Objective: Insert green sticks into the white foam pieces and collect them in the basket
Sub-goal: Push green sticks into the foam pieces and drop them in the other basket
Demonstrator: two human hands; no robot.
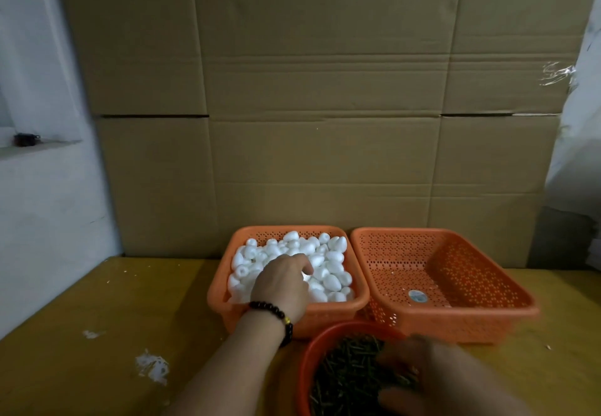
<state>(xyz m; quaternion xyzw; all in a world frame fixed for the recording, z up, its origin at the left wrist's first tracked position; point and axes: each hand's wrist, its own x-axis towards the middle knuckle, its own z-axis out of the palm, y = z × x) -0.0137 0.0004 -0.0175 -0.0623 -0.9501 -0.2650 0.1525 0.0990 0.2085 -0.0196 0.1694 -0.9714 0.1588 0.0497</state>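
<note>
Reaching into the left orange basket (pixel 224 288), the left hand (pixel 282 282) lies palm-down on the heap of white foam pieces (pixel 331 264), its fingers curled down among them. Whether they already pinch a piece I cannot tell, since the back of the hand hides the fingertips. The foam pieces are small, egg-shaped and probably very light, soft enough to dent under a hard squeeze, so a gentle pinch across the broad middle of one should serve, leaving an end free for the stick. The right hand (pixel 422 373) is blurred over the red bowl (pixel 304 367) of green sticks (pixel 344 373), fingers bent down into the pile; whether it holds a stick cannot be made out. The sticks look thin, stiff and loosely tangled, likely to slip if taken by the tip, so gripping one near its middle seems wise. The right orange basket (pixel 455 314), touching the first basket's side, holds no finished pieces. All three containers stand on a yellow table (pixel 97 301) before a cardboard wall (pixel 325 90); white crumbs (pixel 151 367) lie to the left.
</note>
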